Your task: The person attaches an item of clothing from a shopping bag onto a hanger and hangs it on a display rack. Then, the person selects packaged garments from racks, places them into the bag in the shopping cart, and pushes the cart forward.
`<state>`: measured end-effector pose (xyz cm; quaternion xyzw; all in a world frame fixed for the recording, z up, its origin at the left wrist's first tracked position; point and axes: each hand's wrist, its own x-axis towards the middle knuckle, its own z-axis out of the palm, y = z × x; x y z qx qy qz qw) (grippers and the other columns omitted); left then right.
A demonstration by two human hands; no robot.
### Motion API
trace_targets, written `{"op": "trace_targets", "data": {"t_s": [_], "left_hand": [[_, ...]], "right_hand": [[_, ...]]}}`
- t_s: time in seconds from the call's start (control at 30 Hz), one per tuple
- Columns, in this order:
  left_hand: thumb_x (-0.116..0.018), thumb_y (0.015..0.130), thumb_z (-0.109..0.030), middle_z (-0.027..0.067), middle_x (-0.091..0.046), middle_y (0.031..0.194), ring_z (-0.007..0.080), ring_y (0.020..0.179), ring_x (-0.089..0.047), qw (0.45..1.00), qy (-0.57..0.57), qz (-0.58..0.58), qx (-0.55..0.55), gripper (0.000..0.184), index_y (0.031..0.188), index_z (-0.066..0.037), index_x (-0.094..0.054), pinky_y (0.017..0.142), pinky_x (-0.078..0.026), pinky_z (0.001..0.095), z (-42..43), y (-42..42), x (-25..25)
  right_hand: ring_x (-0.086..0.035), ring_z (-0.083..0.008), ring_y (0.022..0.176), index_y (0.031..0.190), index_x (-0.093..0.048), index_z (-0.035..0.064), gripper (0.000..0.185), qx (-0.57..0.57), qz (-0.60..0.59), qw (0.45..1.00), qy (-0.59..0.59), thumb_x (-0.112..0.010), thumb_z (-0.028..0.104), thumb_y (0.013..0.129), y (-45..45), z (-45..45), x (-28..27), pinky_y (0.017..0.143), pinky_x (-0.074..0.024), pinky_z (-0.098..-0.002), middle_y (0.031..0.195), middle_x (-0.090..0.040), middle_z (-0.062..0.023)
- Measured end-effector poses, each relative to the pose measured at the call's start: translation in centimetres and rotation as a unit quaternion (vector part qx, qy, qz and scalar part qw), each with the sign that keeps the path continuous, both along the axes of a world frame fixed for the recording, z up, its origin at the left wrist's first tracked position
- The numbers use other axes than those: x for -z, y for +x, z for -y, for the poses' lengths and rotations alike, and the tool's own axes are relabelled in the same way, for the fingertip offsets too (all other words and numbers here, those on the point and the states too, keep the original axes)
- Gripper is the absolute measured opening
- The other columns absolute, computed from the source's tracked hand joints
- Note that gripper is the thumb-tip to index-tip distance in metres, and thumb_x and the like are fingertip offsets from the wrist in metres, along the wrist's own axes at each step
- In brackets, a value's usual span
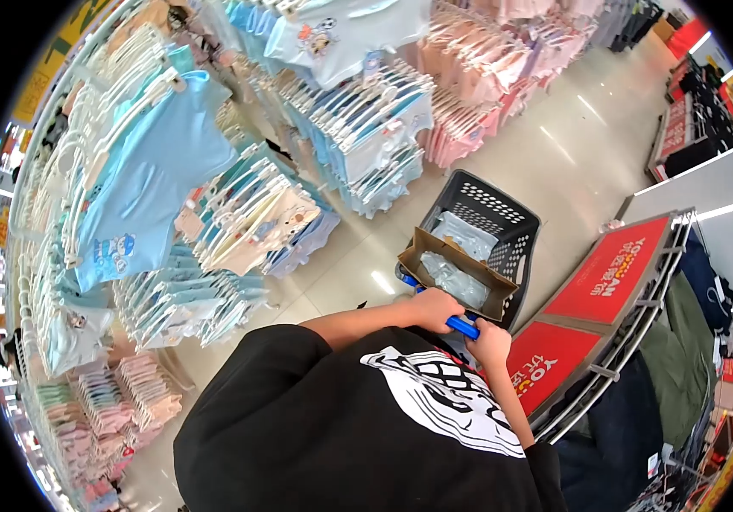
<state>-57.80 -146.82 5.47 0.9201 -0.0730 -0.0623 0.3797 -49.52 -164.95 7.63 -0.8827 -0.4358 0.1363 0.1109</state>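
Observation:
Both of my hands grip the blue handle [463,326] of a dark grey shopping cart. My left hand [435,311] is wrapped round the handle's middle, and my right hand [489,343] closes round its right end. Ahead of them is the cart's perforated plastic basket [527,230]. An open cardboard box [494,293] stands in the near part of the basket, with a clear plastic-wrapped bundle [456,277] inside. Beyond the box lies another pale, plastic-wrapped item [466,236]; its kind I cannot make out.
Racks of light blue baby clothes [157,166] on white hangers line the left side, with pink clothes [469,85] farther along. At right, close to the cart, runs a metal rack with red signs [610,269] and dark garments [614,427]. The tiled aisle [571,128] stretches ahead.

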Motion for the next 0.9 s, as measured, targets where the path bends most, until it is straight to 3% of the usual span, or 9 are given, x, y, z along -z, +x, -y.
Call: {"op": "trace_targets", "data": {"t_s": [0.2,0.23,0.37,0.47,0.63,0.7,0.73,0.8,0.9], "left_hand": [[-0.065,0.069,-0.031,0.0094,-0.06,0.069,0.0313,0.068,-0.059,0.999,-0.014,0.037,0.028,0.026,0.08,-0.009,-0.056,0.057,-0.046,0.0429,-1.6,-1.2,-0.4],[-0.064,0.072,-0.032,0.0085,-0.06,0.074,0.0304,0.072,-0.059,0.997,-0.053,0.047,0.011,0.029,0.089,-0.01,-0.056,0.059,-0.046,0.0417,-2.1,-1.7,-0.5],[-0.064,0.075,-0.032,0.0056,-0.059,0.087,0.0267,0.082,-0.056,0.991,-0.013,0.089,-0.096,0.036,0.103,-0.012,-0.055,0.072,-0.045,0.0375,-4.9,-4.5,-0.2],[-0.057,0.077,-0.022,0.0054,-0.061,0.083,0.0257,0.083,-0.057,0.96,-0.012,0.046,-0.276,0.019,0.093,-0.011,-0.06,0.072,-0.045,0.0369,-6.9,-7.7,-0.3],[-0.055,0.074,-0.016,0.0077,-0.06,0.08,0.0279,0.08,-0.057,0.912,0.037,0.016,-0.409,0.013,0.085,-0.012,-0.06,0.068,-0.047,0.039,-10.1,-13.7,1.1],[-0.056,0.072,-0.013,0.0086,-0.061,0.081,0.0282,0.078,-0.058,0.868,0.154,0.062,-0.468,0.015,0.086,-0.012,-0.06,0.067,-0.047,0.04,-12.8,-17.4,2.0],[-0.055,0.071,-0.01,0.0091,-0.061,0.082,0.028,0.078,-0.058,0.815,0.209,0.066,-0.536,0.018,0.088,-0.011,-0.061,0.067,-0.047,0.0406,-13.6,-19.0,0.5],[-0.058,0.071,-0.009,0.0094,-0.061,0.083,0.0289,0.079,-0.058,0.723,0.203,0.083,-0.655,0.024,0.094,-0.01,-0.06,0.069,-0.047,0.0385,-16.1,-22.3,-2.3],[-0.063,0.069,-0.014,0.0156,-0.054,0.103,0.0336,0.097,-0.05,0.605,0.322,0.16,-0.71,0.047,0.113,-0.007,-0.049,0.083,-0.04,0.0407,-19.6,-25.9,-5.5]], "right_hand": [[-0.061,-0.0288,0.06,0.078,-0.061,0.0117,0.024,-0.042,-0.026,0.997,-0.052,-0.066,0.032,0.065,0.3,0.0,0.0,0.055,-0.0481,-0.0391,0.065,-0.062,-0.0103],[-0.061,-0.0288,0.06,0.08,-0.061,0.0122,0.026,-0.052,-0.035,0.997,-0.055,-0.066,0.033,0.065,0.5,0.2,0.1,0.055,-0.0484,-0.0391,0.065,-0.062,-0.0103],[-0.062,-0.0287,0.06,0.085,-0.062,0.0154,0.033,-0.08,-0.06,0.993,-0.056,-0.067,0.042,0.067,1.7,0.9,1.9,0.053,-0.049,-0.0392,0.063,-0.061,-0.0102],[-0.062,-0.0303,0.062,0.086,-0.061,0.0164,0.032,-0.096,-0.067,0.992,-0.049,-0.067,0.044,0.07,2.2,1.2,2.4,0.054,-0.049,-0.0401,0.064,-0.061,-0.0115],[-0.061,-0.0344,0.066,0.093,-0.058,0.0175,0.026,-0.084,-0.12,0.984,-0.102,-0.062,0.037,0.077,2.8,1.8,2.9,0.055,-0.0473,-0.0438,0.07,-0.062,-0.0149],[-0.061,-0.0344,0.068,0.094,-0.057,0.0174,0.022,-0.095,-0.124,0.984,-0.086,-0.061,0.031,0.077,2.9,2.2,3.0,0.057,-0.0468,-0.044,0.072,-0.062,-0.0148],[-0.061,-0.0344,0.068,0.095,-0.057,0.0173,0.021,-0.098,-0.126,0.984,-0.079,-0.061,0.028,0.077,3.0,2.4,3.1,0.057,-0.0465,-0.0441,0.073,-0.062,-0.0147],[-0.06,-0.0342,0.069,0.093,-0.058,0.0167,0.019,-0.097,-0.129,0.984,-0.079,-0.06,0.019,0.075,3.3,2.6,3.0,0.059,-0.0461,-0.0431,0.074,-0.061,-0.0144],[-0.06,-0.034,0.068,0.091,-0.058,0.0164,0.017,-0.12,-0.126,0.982,-0.068,-0.057,0.012,0.075,3.8,2.2,1.9,0.058,-0.0459,-0.0422,0.072,-0.061,-0.0142]]}}
